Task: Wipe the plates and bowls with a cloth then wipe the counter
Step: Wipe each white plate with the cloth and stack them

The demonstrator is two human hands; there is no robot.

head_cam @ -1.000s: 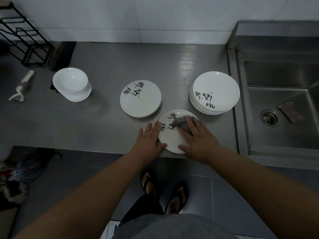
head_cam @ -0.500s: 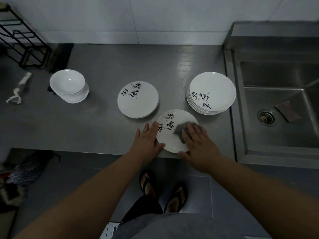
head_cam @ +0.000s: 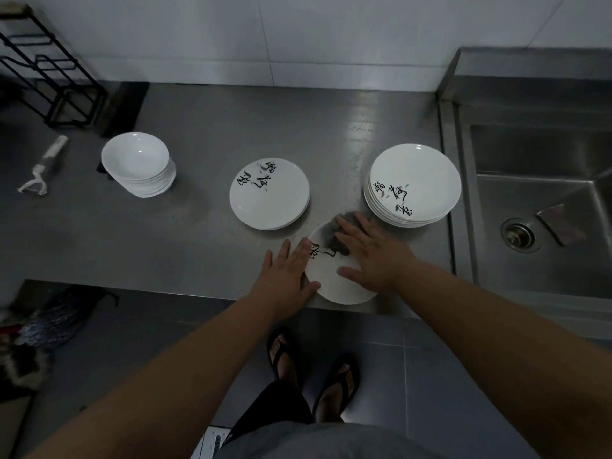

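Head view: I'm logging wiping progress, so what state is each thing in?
Near plate: flat at the front edge of the counter, partly under cloth.
Cloth: bunched, pressed on it by right hand.
Left hand: flat, touching plate's rim.
Middle plates: short stack, untouched.
Right plates: taller stack, untouched.
Bowls: stacked upright.

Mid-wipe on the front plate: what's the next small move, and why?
Probably sweep the cloth back toward the near rim. The right hand presses it flat on the far side of the plate, the near part shows bare, and the left hand braces the left rim.
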